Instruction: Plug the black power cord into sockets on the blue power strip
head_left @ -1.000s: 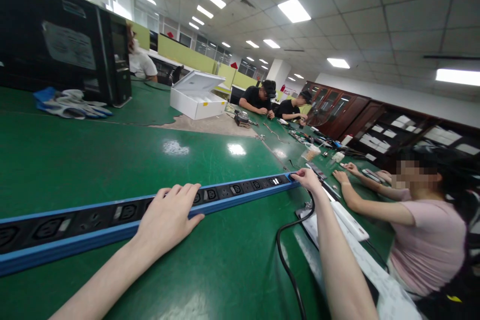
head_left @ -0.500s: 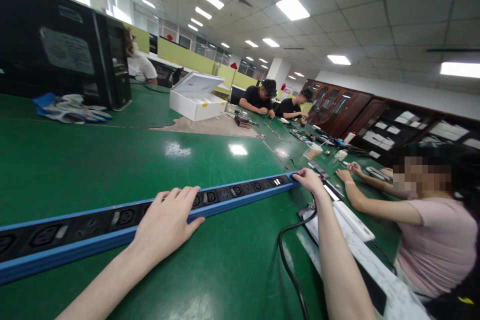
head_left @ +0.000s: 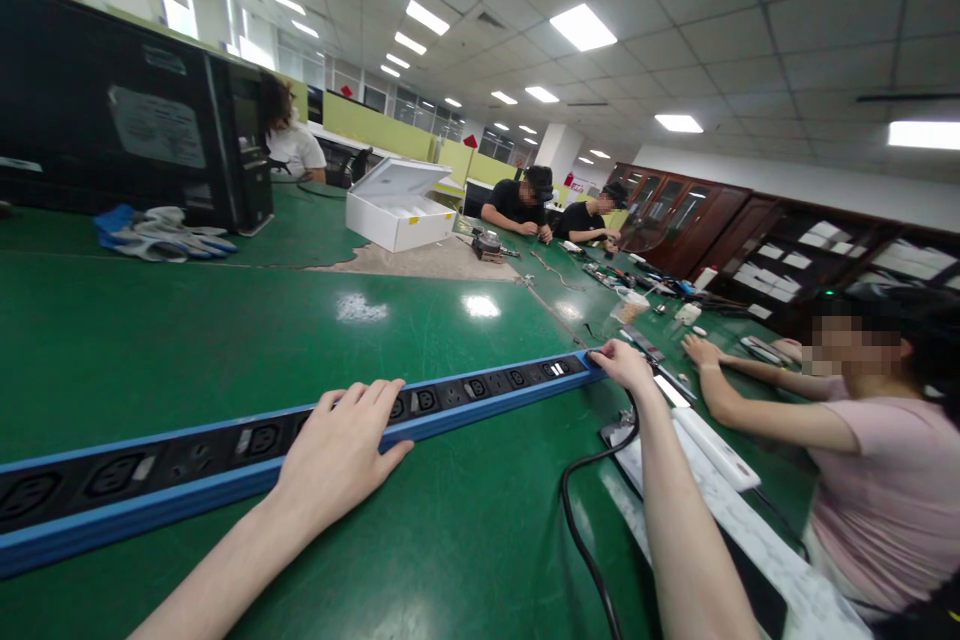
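Observation:
A long power strip [head_left: 451, 392] with blue sides and a black face of sockets runs slantwise across the green table. My left hand [head_left: 341, 440] lies over its middle, fingers across the top and thumb along the near side, holding it. At the far right end, my right hand [head_left: 624, 365] has its fingers closed on the strip's tip, where a small dark part shows at the fingertips. A black cable [head_left: 574, 510] hangs below my right wrist and curves down the table; its join to the strip is hidden behind the hand.
Right of my forearm lie a marble-patterned board [head_left: 780, 560] and a white bar-shaped device [head_left: 716, 450]. A person in pink sits beyond them. Further back are a white open box [head_left: 401, 220], work gloves [head_left: 161, 235], a black computer case [head_left: 150, 120], scattered tools and two people in black.
The view has shifted slightly, so things sit a little further right and lower. Both my hands keep their places on the strip. The hands of the person in pink have drawn closer together.

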{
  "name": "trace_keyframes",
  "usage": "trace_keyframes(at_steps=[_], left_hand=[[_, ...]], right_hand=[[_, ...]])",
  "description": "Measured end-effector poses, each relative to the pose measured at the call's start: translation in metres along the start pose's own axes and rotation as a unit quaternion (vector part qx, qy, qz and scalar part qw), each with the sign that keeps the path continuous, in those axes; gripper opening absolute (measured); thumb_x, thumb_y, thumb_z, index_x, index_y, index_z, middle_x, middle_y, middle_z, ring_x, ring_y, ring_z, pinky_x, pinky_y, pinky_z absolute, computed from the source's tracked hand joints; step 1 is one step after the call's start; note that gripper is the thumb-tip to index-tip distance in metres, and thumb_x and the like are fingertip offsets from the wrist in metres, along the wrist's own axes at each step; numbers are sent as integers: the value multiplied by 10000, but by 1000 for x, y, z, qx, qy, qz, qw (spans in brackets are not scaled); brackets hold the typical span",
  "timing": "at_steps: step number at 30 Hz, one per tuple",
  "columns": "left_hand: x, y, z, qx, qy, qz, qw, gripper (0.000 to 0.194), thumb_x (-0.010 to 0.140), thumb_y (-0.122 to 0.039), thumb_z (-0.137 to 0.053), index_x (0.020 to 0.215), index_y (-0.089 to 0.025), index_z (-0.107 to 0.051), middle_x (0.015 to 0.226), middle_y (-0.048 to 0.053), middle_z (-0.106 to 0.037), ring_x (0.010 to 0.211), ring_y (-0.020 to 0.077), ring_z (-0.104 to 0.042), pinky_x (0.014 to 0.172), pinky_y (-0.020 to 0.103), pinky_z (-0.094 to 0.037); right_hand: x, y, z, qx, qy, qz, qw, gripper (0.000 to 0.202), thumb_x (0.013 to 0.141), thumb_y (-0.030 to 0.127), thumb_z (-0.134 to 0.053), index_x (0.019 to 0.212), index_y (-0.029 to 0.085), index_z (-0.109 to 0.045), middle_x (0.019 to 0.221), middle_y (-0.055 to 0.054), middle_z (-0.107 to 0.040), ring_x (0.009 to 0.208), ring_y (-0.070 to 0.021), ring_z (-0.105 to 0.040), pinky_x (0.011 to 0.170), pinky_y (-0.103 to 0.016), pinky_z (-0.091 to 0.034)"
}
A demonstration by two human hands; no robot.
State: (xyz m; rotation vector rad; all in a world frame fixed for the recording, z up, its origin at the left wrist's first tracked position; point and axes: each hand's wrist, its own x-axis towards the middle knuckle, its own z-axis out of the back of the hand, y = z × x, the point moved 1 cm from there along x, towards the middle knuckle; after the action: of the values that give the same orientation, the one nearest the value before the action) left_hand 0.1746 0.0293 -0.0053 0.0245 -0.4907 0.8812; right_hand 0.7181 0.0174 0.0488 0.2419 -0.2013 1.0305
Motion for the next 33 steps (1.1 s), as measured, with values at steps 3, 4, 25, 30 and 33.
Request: trace_keyframes(at_steps=[3,4,25,30,33], left_hand=[[0,0,0,1,1,1,1000,629,868,-473,-586,1429,-201,-499,1337,122,-619,1190,324,-551,1018,457,-362],[0,0,0,1,1,2,1000,631,868,-472,-584,1430,-200,-497,1341,122,-617,1192,324,-550,1020,458,-362],[-1,-4,5,0,9,8,1000,624,880,-460,-555,1439,-190,-498,1358,133,-610,1206,317,-545,1032,461,-366],[1,-3,4,-1,6,6,1000,621,878,-467,-559,1437,-204,-501,1348,130,-618,1201,318,-557,1029,459,-371],[1,-3,3,4,6,7,1000,620,876,-467,-557,1437,-208,-501,1353,129,-616,1202,316,-555,1033,455,-368]], right_hand=[[1,-2,-1,17,6,1,1000,362,829,570,-622,904,220,-675,882,-52,-715,800,-208,-647,653,-262,-393],[1,-2,-1,23,7,1,1000,359,827,570,-622,900,221,-674,885,-50,-716,797,-206,-645,653,-262,-395],[2,-10,3,133,-2,-16,991,304,863,487,-617,908,195,-691,815,-78,-743,778,-234,-682,673,-283,-457],[-4,-13,20,197,-72,-22,978,298,864,447,-623,951,178,-717,828,-113,-752,826,-278,-702,721,-324,-501],[-5,-20,29,179,-134,-48,974,298,846,442,-639,957,180,-724,864,-132,-750,872,-303,-698,760,-351,-505]])
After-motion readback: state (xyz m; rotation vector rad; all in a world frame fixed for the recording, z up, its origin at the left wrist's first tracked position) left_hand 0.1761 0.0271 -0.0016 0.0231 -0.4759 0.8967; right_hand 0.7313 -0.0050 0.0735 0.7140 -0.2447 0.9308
